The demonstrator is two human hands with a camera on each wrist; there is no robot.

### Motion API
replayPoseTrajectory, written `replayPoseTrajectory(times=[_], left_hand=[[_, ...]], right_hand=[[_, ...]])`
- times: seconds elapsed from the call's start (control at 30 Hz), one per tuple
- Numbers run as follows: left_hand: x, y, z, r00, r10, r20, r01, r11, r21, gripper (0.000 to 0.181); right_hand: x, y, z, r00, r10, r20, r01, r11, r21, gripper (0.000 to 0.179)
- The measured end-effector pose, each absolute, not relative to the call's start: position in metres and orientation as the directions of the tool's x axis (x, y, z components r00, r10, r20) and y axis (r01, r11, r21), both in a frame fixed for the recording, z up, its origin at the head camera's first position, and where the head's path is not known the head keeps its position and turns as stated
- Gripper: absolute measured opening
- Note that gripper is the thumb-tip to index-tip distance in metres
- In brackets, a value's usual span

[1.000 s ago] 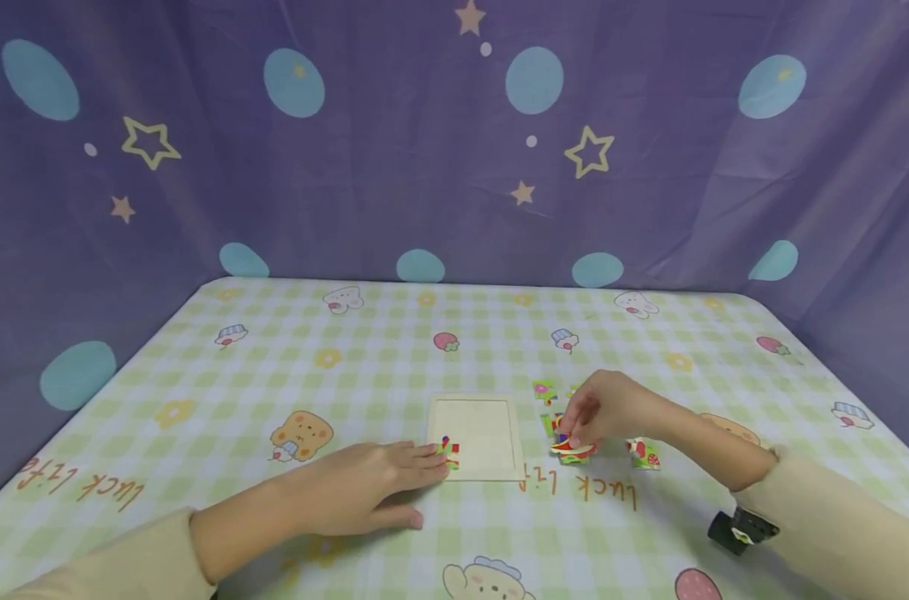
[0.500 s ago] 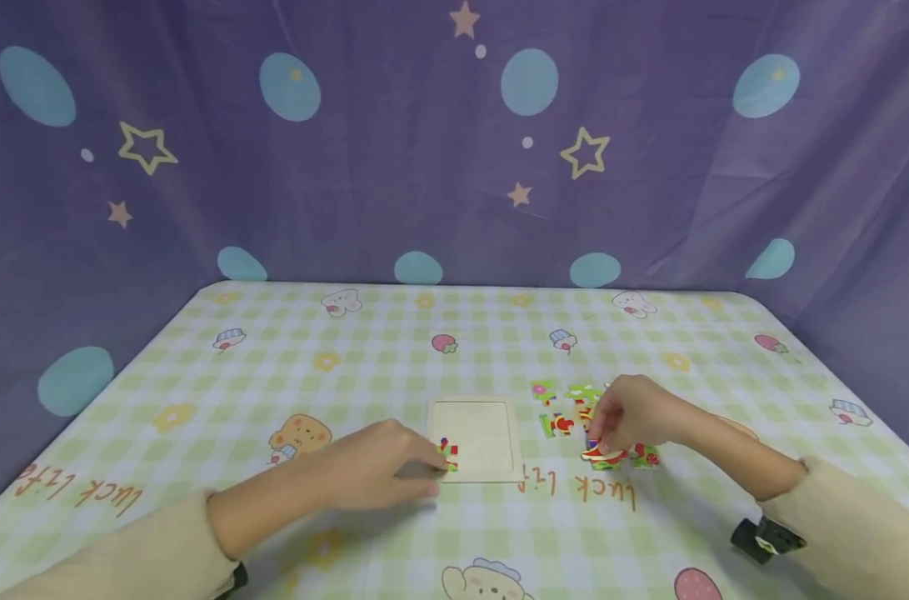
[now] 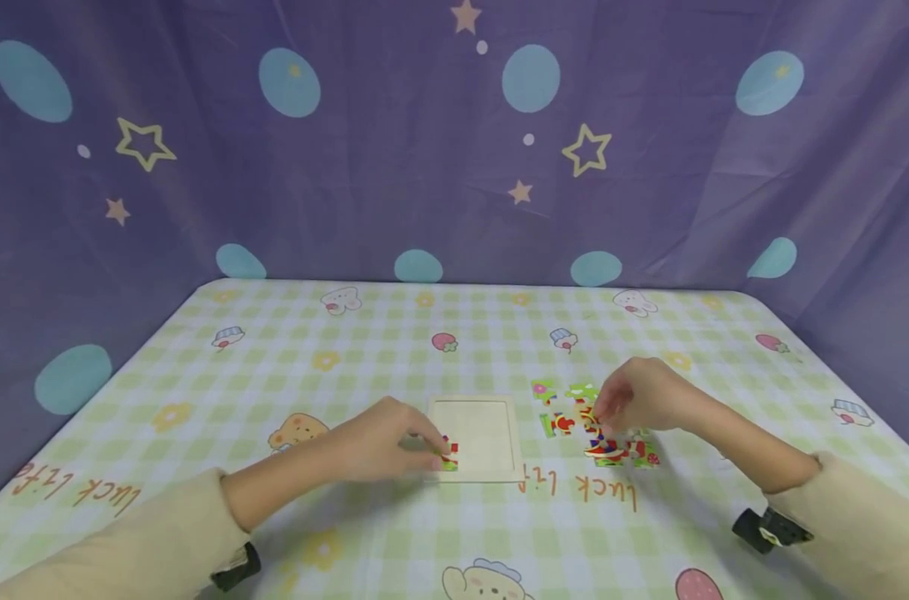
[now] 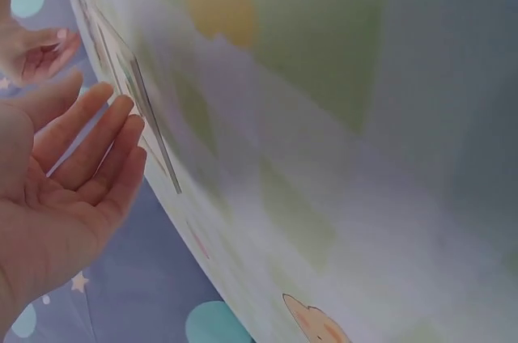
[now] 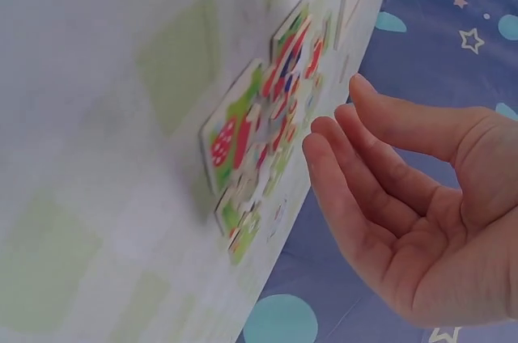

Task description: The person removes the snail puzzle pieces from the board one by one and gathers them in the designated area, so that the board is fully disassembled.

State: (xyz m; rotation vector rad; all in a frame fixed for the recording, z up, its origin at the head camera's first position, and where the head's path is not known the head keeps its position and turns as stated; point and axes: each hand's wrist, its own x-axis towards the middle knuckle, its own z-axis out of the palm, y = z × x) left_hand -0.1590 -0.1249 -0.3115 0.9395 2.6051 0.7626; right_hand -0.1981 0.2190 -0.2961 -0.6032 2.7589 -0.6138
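A square wooden puzzle tray (image 3: pixel 519 446) lies in the middle of the table, with one colourful jigsaw piece (image 3: pixel 450 460) in its near left corner. My left hand (image 3: pixel 379 442) hovers at that corner, thumb and fingertips close over the piece; the left wrist view shows its fingers loosely bent around nothing. To the right of the tray, my right hand (image 3: pixel 645 396) is above a cluster of jigsaw pieces (image 5: pixel 267 124), fingers relaxed and holding nothing. A red, white and blue piece (image 3: pixel 604 447) sits beside a strawberry piece (image 3: pixel 644 455) in this cluster.
Loose pieces at the cluster's far side include a pink-flower piece (image 3: pixel 544 390) and a green one (image 3: pixel 580 392). Everything rests on a green checked tablecloth (image 3: pixel 379 350). A purple curtain (image 3: pixel 424 167) hangs behind the table.
My right hand moved a jigsaw piece rightward up to the strawberry piece, released it and rose slightly. My left hand, earlier flat over the tray's left edge, has lifted with its fingers bent.
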Motion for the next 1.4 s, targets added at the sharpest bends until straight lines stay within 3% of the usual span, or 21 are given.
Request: replayPoseTrajectory(times=[0.2, 0.53, 0.67, 1.13, 1.4], left_hand=[[-0.166, -0.126, -0.315, -0.784, 0.620, -0.032, 0.506, 0.667, 0.547, 0.024], [-0.182, -0.129, -0.320, -0.772, 0.630, -0.083, 0.513, 0.695, 0.504, 0.073], [-0.185, -0.130, -0.322, -0.758, 0.645, -0.095, 0.524, 0.690, 0.500, 0.084], [-0.187, -0.129, -0.324, -0.754, 0.646, -0.123, 0.536, 0.712, 0.454, 0.086], [-0.189, -0.130, -0.325, -0.746, 0.658, -0.101, 0.572, 0.711, 0.408, 0.086]], right_hand=[[-0.201, 0.208, -0.296, -0.861, -0.493, -0.128, -0.380, 0.789, -0.483, 0.014], [-0.204, 0.180, -0.299, -0.831, -0.545, -0.114, -0.407, 0.734, -0.543, 0.014], [-0.204, 0.170, -0.299, -0.834, -0.541, -0.109, -0.398, 0.726, -0.560, 0.013], [-0.209, 0.137, -0.305, -0.801, -0.586, -0.124, -0.400, 0.678, -0.617, 0.020], [-0.206, 0.115, -0.312, -0.785, -0.599, -0.158, -0.408, 0.693, -0.595, 0.026]])
